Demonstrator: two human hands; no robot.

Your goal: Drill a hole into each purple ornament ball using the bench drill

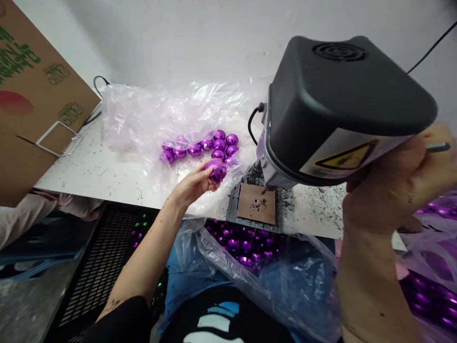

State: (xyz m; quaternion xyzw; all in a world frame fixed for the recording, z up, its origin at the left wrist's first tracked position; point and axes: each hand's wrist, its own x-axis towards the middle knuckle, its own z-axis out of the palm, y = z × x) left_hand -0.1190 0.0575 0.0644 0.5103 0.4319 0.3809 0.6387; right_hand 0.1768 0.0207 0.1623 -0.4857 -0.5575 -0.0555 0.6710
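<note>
My left hand [195, 186] is closed on a shiny purple faceted ball [217, 170], held just above the table and left of the drill press [342, 105]. Over on the right, my right hand [400, 181] is wrapped round the feed handle of the press, and one metal handle rod [437, 147] sticks out past it. The machine's housing covers part of the fingers. Under the drill head lies a square brown board [246, 205] with a small hole and dark shavings. Several more purple balls [194, 149] lie on the table behind my left hand, partly under clear plastic.
Clear plastic sheeting [143, 109] spreads over the white table [117, 176]. A bag of purple balls [246, 245] lies open at my lap. A cardboard box [43, 105] stands at left, above a black crate [94, 267]. Another person's sleeve [28, 216] shows there. Shavings litter the tabletop.
</note>
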